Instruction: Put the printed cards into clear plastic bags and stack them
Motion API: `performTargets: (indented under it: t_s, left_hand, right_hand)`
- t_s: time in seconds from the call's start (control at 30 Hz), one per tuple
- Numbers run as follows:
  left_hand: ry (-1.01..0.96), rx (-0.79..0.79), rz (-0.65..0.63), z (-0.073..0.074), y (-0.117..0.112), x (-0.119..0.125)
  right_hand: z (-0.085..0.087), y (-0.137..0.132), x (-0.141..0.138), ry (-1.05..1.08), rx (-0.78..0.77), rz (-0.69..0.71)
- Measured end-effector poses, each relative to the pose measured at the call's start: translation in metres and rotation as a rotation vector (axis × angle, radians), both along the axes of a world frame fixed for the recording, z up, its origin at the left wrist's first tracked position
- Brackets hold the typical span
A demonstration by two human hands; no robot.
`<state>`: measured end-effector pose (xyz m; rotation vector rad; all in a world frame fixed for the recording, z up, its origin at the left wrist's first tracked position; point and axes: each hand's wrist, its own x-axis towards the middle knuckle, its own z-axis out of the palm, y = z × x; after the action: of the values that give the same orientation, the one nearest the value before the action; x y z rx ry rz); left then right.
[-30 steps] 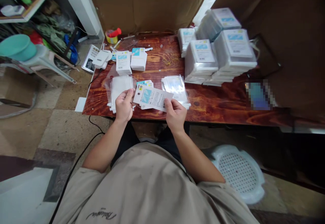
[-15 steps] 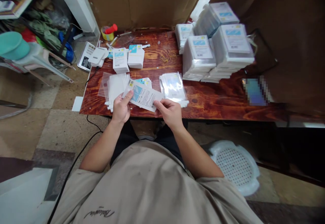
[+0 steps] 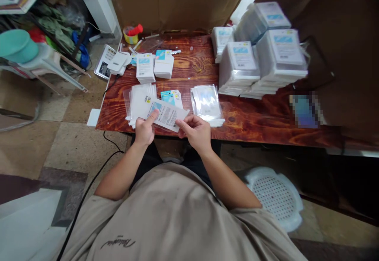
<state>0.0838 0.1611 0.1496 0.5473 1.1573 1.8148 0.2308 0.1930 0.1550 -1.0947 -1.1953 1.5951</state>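
Both hands hold one white printed card [image 3: 166,115] with a blue patch over the near edge of the wooden table [image 3: 251,122]. My left hand [image 3: 145,130] pinches its left end with thumb on top. My right hand [image 3: 194,131] grips its right end with curled fingers. Under and behind the card lie a pile of clear sleeves with white cards [image 3: 138,100], a small stack of blue-topped cards [image 3: 172,96], and a pile of shiny clear bags [image 3: 206,103] to the right.
Tall stacks of bagged cards [image 3: 260,61] fill the table's back right. Two white card stacks [image 3: 154,66], a tape roll [image 3: 130,36] and a scale [image 3: 104,62] sit at the back left. Cardboard stands behind. A white plastic stool [image 3: 275,198] stands at my right.
The card has shifted left and nearer to me, tilting slightly, with both hands still holding its ends. The hands have drawn closer together.
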Motion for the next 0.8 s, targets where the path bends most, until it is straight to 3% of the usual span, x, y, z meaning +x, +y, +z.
performTargets:
  t_s: [0.13,0.3,0.43,0.47,0.53,0.57,0.63,0.73,0.8]
  left_hand:
    - [-0.004,0.000,-0.014,0.001,0.001,-0.001]
    - [0.070,-0.067,-0.094,0.001,0.003,-0.003]
    - [0.272,-0.226,-0.324,0.004,0.014,-0.014]
    - [0.354,-0.285,-0.287,0.005,0.018,-0.022]
    - [0.619,-0.405,-0.061,0.005,0.025,-0.045]
    - [0.821,-0.459,0.095,0.004,0.028,-0.059]
    - [1.188,-0.633,0.260,0.000,0.031,-0.091]
    - [1.310,-0.863,0.203,-0.010,0.034,-0.131]
    - [1.236,-0.931,0.141,-0.014,0.036,-0.145]
  right_hand:
    - [-0.004,-0.002,-0.004,-0.039,0.060,-0.032]
    - [-0.003,0.012,0.009,-0.293,0.324,-0.155]
    - [-0.009,0.041,0.024,-0.167,0.197,0.101]
    - [-0.013,0.051,0.030,-0.153,0.172,0.081]
    - [-0.025,0.073,0.046,-0.248,0.205,-0.154]
    - [-0.031,0.083,0.054,-0.350,0.227,-0.289]
    - [-0.042,0.098,0.069,-0.691,0.236,-0.437]
    - [-0.050,0.102,0.075,-1.139,0.273,-0.515]
    - [-0.047,0.093,0.067,-1.210,0.399,-0.497]
